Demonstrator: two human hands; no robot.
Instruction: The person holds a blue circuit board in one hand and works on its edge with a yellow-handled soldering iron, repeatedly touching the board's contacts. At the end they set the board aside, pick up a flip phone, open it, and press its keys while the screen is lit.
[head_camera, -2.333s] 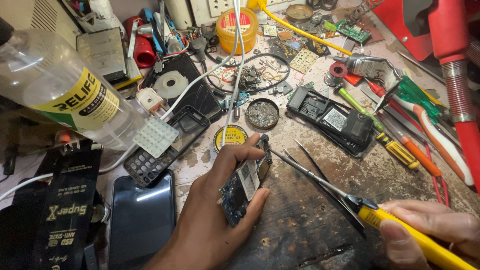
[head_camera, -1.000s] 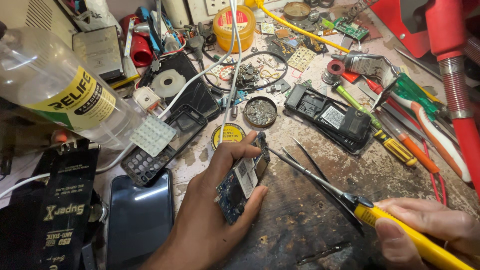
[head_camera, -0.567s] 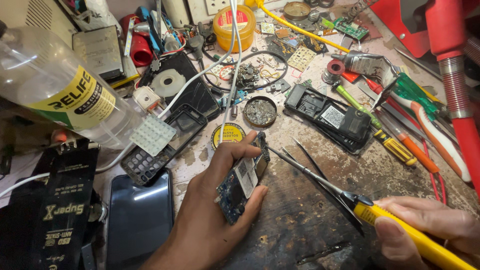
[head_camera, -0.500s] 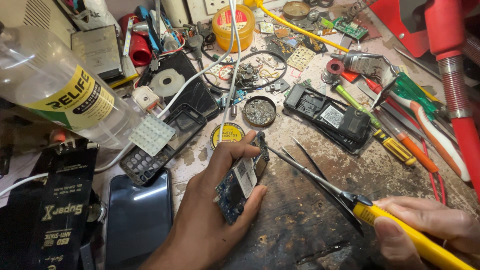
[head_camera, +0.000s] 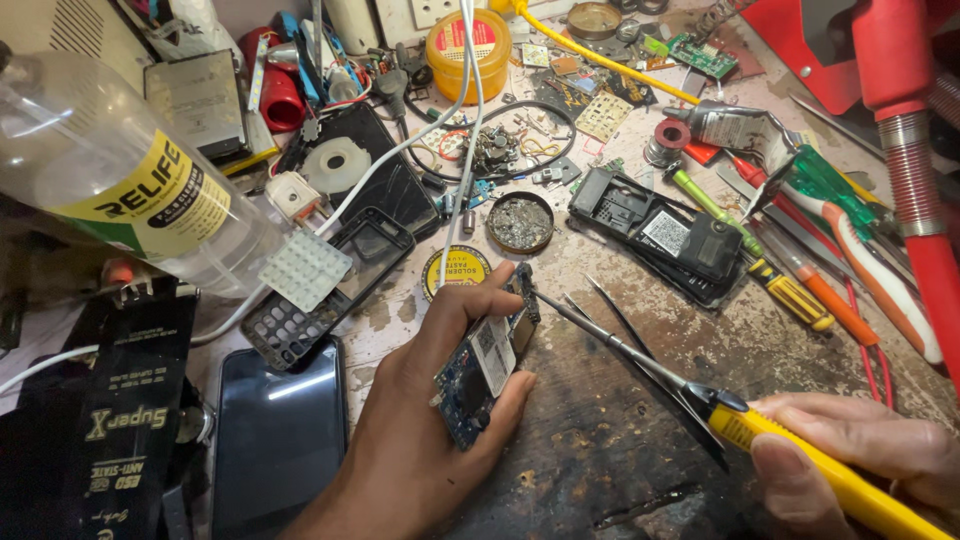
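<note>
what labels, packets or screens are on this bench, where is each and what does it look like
Bottle label: far left, yellow band on a clear bottle lying down.
Black packet: lower left, flat, gold print.
Phone screen: beside the packet, dark glass, off.
Round tin: above the left hand, yellow and black lid.
Yellow jar: top centre, red label.
White sticker: on the black phone shell, right of centre.

Evenly and warmly lit from above, bright enough for fine detail across the bench. Soft, short shadows only, darkest at 8 o'clock. Glare on the clear plastic bottle (head_camera: 120, 190) at 10 o'clock and a pale sheen on the dark phone screen (head_camera: 275, 440) at 7 o'clock. Sharp in the middle; slight wide-angle stretching and softness toward the corners.
</note>
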